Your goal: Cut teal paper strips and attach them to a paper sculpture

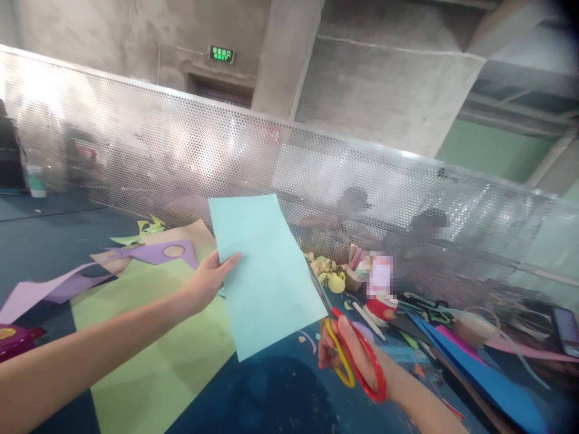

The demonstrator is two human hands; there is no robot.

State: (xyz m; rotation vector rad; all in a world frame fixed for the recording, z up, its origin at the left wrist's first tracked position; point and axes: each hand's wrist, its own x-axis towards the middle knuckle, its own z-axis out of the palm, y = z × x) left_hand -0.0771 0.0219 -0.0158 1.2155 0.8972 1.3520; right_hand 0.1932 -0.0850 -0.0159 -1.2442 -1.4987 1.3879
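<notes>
My left hand (215, 280) pinches the left edge of a light blue sheet of paper (266, 277), thumb on its front and fingers behind. The sheet is held up at a tilt above the table. In my right hand (346, 349) is a pair of scissors (377, 377) with red and yellow handles. Their blades point up and to the left along the sheet's right edge, near its lower right corner. Whether the blades touch the paper I cannot tell. Below my left arm lies a large pale green sheet (181, 349).
Purple paper (154, 252) with a round hole and other offcuts lie left. A perforated metal screen (181, 150) runs behind the table. At right are yellow paper scraps (335, 282), a red and white roll (380, 309), blue sheets (488, 367) and a phone (565, 328).
</notes>
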